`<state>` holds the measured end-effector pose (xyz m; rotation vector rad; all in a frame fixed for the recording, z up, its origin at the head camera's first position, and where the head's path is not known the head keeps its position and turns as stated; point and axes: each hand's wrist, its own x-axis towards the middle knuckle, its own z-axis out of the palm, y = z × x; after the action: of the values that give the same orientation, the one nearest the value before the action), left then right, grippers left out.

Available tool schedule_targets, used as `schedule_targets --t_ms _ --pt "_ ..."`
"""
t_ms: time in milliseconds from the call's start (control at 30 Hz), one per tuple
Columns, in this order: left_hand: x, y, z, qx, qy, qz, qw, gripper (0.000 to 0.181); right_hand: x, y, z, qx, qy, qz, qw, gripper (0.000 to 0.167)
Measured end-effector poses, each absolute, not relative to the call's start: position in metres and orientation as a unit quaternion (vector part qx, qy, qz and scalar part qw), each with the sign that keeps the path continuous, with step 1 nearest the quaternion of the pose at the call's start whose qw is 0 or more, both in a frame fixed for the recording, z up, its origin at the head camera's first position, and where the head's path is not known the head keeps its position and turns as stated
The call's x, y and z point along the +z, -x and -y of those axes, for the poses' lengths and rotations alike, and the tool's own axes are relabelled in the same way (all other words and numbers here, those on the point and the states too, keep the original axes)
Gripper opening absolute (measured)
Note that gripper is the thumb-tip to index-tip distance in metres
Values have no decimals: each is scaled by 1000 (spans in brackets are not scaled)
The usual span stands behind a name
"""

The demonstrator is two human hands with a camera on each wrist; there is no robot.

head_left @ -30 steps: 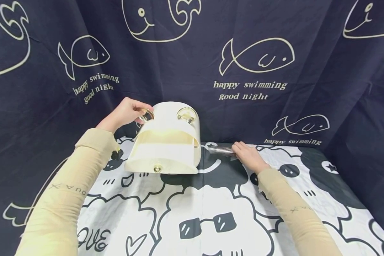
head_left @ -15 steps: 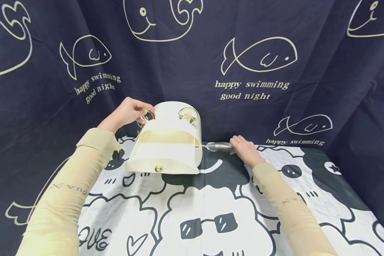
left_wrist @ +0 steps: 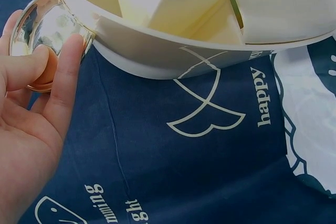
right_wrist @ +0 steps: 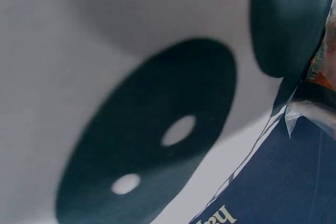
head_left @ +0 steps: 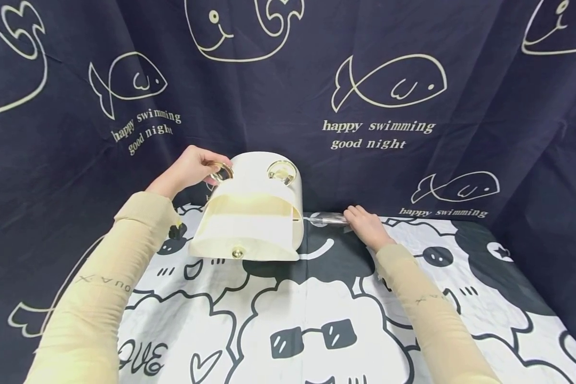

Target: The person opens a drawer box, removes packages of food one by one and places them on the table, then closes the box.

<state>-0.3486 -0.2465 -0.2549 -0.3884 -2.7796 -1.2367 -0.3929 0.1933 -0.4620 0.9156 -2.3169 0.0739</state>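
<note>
Head: box (head_left: 245,229) cream, rounded, open-fronted, gold knob (head_left: 237,253) low on its front; located at rear of sheep-print cloth (head_left: 317,296). Left hand (head_left: 194,165) clamped on its left disc (head_left: 228,172); right hand (head_left: 366,225) closed on clear packet (head_left: 328,218), just right of box.

Left wrist: disc gold, mirror-bright, between thumb and fingers.

Right wrist: packet at edge, orange patch visible.

On the dark curtain (head_left: 278,101), I read "happy swimming" (head_left: 378,126) 3 times, "good night" (head_left: 368,144) 2; my left sleeve (head_left: 91,314) bears unclear letters (head_left: 103,281).
</note>
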Motion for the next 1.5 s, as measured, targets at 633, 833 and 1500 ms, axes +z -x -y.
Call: schedule_targets --t_ms 633,833,1500 --pt "-254 348 247 -412 127 902 38 30 -475 385 -205 -7 -417 851 320 14" --pt "-253 349 247 -407 132 903 42 29 -473 380 -204 -2 -431 852 298 8" --pt "-257 349 246 -411 130 902 40 29 -476 363 -215 -10 -454 865 216 35"
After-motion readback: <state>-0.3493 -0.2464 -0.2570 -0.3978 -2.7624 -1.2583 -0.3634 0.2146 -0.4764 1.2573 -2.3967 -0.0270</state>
